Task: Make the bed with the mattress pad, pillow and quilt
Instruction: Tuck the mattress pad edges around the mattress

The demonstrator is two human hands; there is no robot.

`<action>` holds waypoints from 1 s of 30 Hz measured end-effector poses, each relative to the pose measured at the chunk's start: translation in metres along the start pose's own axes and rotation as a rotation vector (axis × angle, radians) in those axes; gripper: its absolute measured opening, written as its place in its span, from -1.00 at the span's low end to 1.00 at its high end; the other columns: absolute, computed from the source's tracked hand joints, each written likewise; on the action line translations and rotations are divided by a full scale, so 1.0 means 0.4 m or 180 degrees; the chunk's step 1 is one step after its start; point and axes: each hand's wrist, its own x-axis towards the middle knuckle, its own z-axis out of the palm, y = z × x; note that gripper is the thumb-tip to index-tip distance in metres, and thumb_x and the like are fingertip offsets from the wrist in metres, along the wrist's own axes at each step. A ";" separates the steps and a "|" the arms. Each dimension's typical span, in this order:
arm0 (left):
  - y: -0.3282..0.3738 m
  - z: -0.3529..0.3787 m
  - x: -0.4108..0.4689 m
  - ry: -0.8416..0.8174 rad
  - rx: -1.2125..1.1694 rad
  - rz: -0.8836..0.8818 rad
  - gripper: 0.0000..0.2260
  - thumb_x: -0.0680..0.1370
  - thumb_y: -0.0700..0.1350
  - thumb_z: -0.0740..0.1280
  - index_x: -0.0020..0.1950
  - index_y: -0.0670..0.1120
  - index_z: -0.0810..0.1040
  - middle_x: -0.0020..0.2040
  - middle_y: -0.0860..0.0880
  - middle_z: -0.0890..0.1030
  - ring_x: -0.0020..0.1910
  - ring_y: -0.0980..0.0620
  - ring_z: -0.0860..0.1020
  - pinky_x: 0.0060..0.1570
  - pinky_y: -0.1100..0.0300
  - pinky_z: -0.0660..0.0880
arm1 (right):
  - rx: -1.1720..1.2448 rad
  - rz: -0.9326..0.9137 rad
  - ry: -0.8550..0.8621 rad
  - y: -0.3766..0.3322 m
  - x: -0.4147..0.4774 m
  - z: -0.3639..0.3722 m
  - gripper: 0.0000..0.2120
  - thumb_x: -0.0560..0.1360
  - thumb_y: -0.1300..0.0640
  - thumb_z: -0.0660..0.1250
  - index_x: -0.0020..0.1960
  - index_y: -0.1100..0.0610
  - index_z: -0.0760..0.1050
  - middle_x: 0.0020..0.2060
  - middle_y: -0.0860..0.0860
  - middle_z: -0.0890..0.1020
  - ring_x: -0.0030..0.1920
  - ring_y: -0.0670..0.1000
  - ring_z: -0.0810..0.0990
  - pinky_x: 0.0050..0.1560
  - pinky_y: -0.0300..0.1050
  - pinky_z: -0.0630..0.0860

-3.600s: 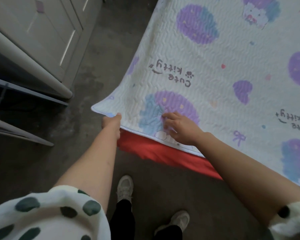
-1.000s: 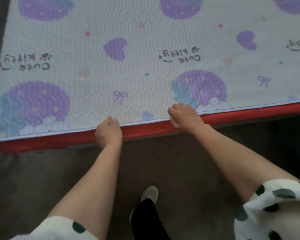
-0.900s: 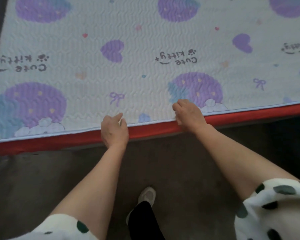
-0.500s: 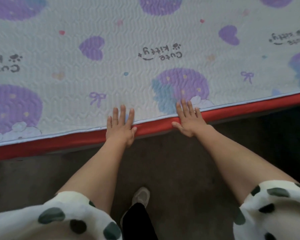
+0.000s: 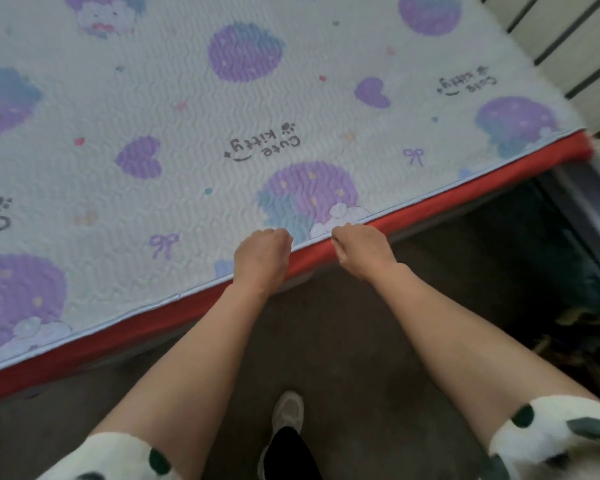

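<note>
The left hand and right hand — side by side, fingers curled — grip the white quilted purple-printed mattress pad by its near hem, which runs crosswise before both.

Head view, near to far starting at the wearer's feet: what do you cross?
shoe → floor → red mattress side → mattress pad, with left hand and right hand in a grip on its near edge → slatted panel, far right corner.
</note>
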 end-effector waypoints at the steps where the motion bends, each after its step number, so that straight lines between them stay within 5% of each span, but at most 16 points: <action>1: 0.020 -0.017 -0.004 -0.0015 0.0020 0.0136 -0.83 0.58 -0.11 0.14 -0.13 -0.12 0.45 -0.05 -0.16 0.58 -0.06 -0.22 0.51 -0.21 0.04 0.35 | 0.0035 0.0064 0.0010 -0.003 -0.028 -0.022 -0.76 0.60 0.09 0.12 0.06 0.20 0.48 0.01 0.18 0.61 0.04 0.23 0.56 -0.06 0.03 0.40; 10: 0.090 -0.183 -0.155 -0.0167 0.0137 0.1248 -0.79 0.60 -0.04 0.17 0.06 -0.11 0.52 0.05 -0.15 0.59 0.02 -0.21 0.55 -0.09 0.01 0.44 | 0.0203 0.0960 0.0195 -0.150 -0.292 -0.209 -0.78 0.60 0.08 0.11 0.07 0.16 0.47 0.03 0.14 0.61 0.05 0.19 0.56 -0.04 0.01 0.43; 19: 0.134 -0.410 -0.498 -0.0260 0.0055 0.2962 -0.79 0.62 -0.01 0.15 -0.08 -0.09 0.49 -0.06 -0.10 0.63 -0.08 -0.17 0.60 -0.15 0.07 0.52 | 0.0756 0.2618 0.0635 -0.484 -0.737 -0.395 -0.80 0.61 0.06 0.10 -0.04 0.08 0.47 -0.09 0.06 0.62 -0.07 0.12 0.57 -0.22 -0.08 0.36; 24: 0.260 -0.459 -0.728 -0.0735 0.0256 0.3691 -0.80 0.62 0.01 0.14 0.01 -0.03 0.51 -0.05 -0.07 0.61 -0.07 -0.16 0.60 -0.07 -0.01 0.56 | 0.0927 0.3456 0.0688 -0.628 -1.056 -0.474 -0.80 0.59 0.10 0.15 -0.13 0.09 0.49 -0.19 0.05 0.61 -0.17 0.08 0.58 -0.20 -0.02 0.52; 30: 0.389 -0.458 -1.023 -0.1118 0.0376 0.4491 -0.78 0.64 0.02 0.10 0.00 -0.03 0.49 -0.03 -0.05 0.60 -0.08 -0.13 0.57 -0.13 0.04 0.50 | 0.0880 0.4291 0.0934 -0.765 -1.394 -0.503 -0.79 0.60 0.08 0.13 -0.19 0.08 0.41 -0.26 0.00 0.55 -0.22 0.08 0.54 -0.32 -0.09 0.39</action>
